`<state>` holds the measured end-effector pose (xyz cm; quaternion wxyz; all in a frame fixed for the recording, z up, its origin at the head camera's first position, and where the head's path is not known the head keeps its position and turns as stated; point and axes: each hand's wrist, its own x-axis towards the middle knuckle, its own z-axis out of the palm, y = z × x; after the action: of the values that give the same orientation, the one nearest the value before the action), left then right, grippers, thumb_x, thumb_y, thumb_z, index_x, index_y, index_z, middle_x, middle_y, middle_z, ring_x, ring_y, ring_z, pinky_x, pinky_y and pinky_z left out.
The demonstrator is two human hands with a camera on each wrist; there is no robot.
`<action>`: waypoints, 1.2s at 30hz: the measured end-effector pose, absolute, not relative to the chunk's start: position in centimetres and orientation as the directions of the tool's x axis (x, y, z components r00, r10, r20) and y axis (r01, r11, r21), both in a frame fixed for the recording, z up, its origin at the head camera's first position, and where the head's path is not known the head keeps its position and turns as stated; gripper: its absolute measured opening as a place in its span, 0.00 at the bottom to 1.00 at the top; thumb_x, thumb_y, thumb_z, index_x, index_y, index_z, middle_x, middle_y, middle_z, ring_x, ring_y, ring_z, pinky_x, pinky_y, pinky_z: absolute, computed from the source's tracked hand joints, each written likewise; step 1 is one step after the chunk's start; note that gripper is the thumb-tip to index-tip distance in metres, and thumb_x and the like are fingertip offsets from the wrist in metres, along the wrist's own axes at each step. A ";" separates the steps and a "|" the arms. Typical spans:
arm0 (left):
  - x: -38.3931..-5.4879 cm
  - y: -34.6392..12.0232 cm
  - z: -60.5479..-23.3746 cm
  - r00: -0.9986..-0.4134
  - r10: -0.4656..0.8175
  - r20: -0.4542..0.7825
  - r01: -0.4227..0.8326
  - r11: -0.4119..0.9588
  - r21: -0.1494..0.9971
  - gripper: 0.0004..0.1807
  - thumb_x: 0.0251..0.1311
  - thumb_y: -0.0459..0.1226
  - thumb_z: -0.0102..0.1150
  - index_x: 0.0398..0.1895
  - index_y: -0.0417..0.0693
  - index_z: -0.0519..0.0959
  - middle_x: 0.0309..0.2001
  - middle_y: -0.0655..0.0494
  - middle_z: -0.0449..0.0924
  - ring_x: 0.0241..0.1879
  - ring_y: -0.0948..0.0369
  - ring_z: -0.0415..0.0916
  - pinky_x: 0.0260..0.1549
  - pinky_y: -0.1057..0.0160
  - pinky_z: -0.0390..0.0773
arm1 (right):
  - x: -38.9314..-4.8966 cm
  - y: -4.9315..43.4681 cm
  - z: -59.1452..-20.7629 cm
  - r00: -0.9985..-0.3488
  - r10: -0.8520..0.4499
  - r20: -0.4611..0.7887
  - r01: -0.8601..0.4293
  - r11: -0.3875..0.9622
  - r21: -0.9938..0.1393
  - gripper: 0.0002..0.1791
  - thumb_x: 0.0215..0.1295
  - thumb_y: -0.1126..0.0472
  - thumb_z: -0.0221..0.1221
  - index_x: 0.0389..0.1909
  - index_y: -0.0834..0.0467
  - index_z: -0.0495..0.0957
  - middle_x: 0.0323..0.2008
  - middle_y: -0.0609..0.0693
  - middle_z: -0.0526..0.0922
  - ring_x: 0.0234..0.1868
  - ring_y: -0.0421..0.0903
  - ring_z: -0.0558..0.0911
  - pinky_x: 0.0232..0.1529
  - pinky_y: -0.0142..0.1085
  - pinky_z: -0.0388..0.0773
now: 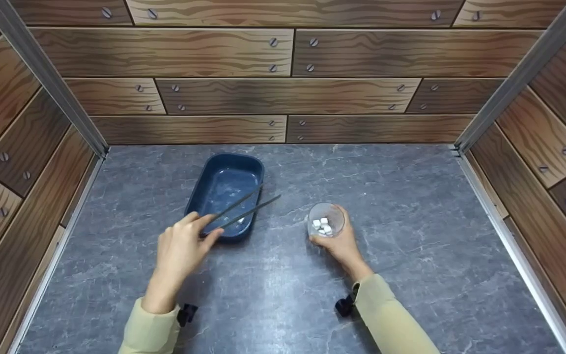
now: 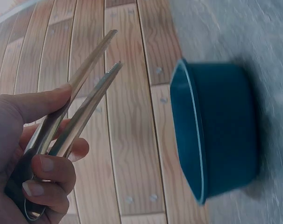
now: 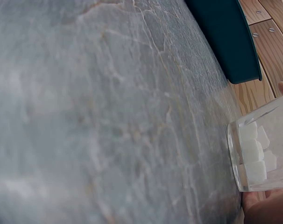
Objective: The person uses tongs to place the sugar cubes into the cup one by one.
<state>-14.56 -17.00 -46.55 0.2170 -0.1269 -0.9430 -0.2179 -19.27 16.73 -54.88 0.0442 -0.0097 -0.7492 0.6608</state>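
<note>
My left hand grips a pair of metal tongs, fingers and thumb wrapped about the two arms. Their serrated tips stand apart with nothing between them, over the right rim of a dark blue rectangular dish. Small pale bits lie on the dish's bottom, too small to identify. On the right, my right hand is curled round a clear glass. Several white cubes, resembling sugar cubes, lie at the bottom of the glass. In the right wrist view the glass stands on the grey surface, and only part of the hand shows.
The grey marbled tabletop is bounded by wood-patterned panels at the back and both sides. Metal rails run along the side edges. A tiny white crumb lies behind the glass.
</note>
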 end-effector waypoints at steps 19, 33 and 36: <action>-13.5 -21.1 -47.7 -0.945 0.047 0.325 0.163 0.926 0.341 0.18 0.54 0.43 0.74 0.46 0.44 0.86 0.30 0.50 0.79 0.15 0.52 0.73 0.11 0.53 0.70 | -19.2 16.8 -55.0 -0.994 0.089 0.067 -0.056 0.126 -0.991 0.53 0.35 0.78 0.73 0.68 0.67 0.59 0.63 0.68 0.66 0.64 0.64 0.66 0.66 0.52 0.59; -13.9 -20.7 -47.2 -0.973 0.086 0.212 0.132 0.968 0.212 0.16 0.54 0.44 0.72 0.43 0.45 0.87 0.34 0.48 0.82 0.19 0.46 0.77 0.16 0.48 0.74 | -19.2 16.7 -54.9 -0.995 0.080 0.063 -0.052 0.133 -0.990 0.53 0.36 0.79 0.72 0.68 0.68 0.58 0.63 0.69 0.66 0.64 0.65 0.66 0.65 0.53 0.60; -14.1 -20.6 -47.1 -0.975 0.096 0.201 0.138 0.968 0.208 0.15 0.54 0.44 0.73 0.42 0.46 0.88 0.33 0.49 0.82 0.20 0.46 0.77 0.17 0.47 0.74 | -19.5 16.8 -55.4 -0.994 0.085 0.064 -0.053 0.127 -0.991 0.54 0.36 0.78 0.73 0.69 0.67 0.58 0.63 0.69 0.67 0.64 0.64 0.66 0.65 0.52 0.60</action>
<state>-14.07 -20.58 -47.09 0.0953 -0.0591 -0.9875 -0.1109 -19.47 16.76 -55.43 0.0522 -0.0107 -0.7488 0.6607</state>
